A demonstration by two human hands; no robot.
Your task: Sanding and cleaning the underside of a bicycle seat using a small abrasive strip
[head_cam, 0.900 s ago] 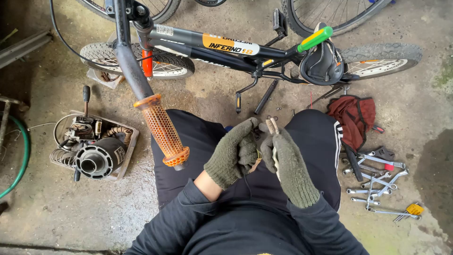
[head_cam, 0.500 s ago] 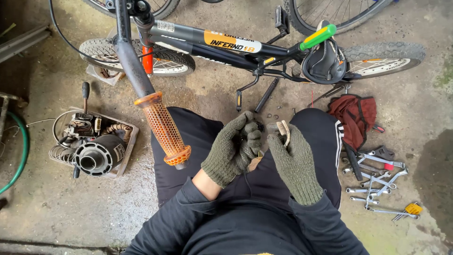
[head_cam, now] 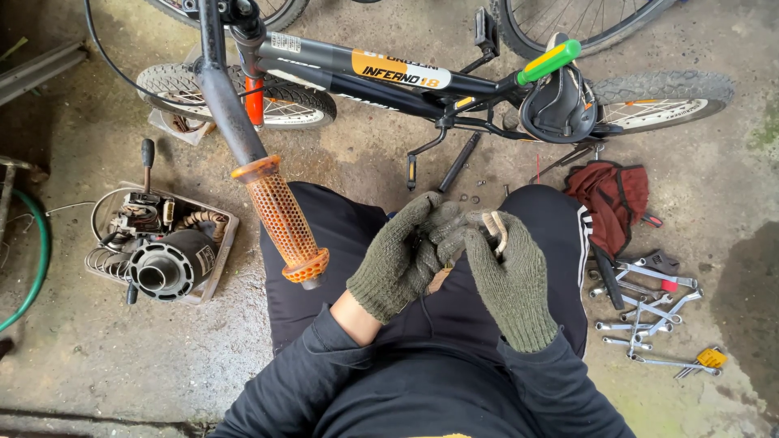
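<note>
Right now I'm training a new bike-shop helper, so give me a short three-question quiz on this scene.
1. True or false: both hands wear knitted green gloves.
2. Which side of the person do the wrenches lie on: A left, B right?
3. What colour is the handlebar grip above the person's left knee?

Key:
1. True: left hand and right hand are both gloved, meeting on a small part.
2. B: the wrenches lie by the red rag.
3. Orange: handlebar grip.
</note>
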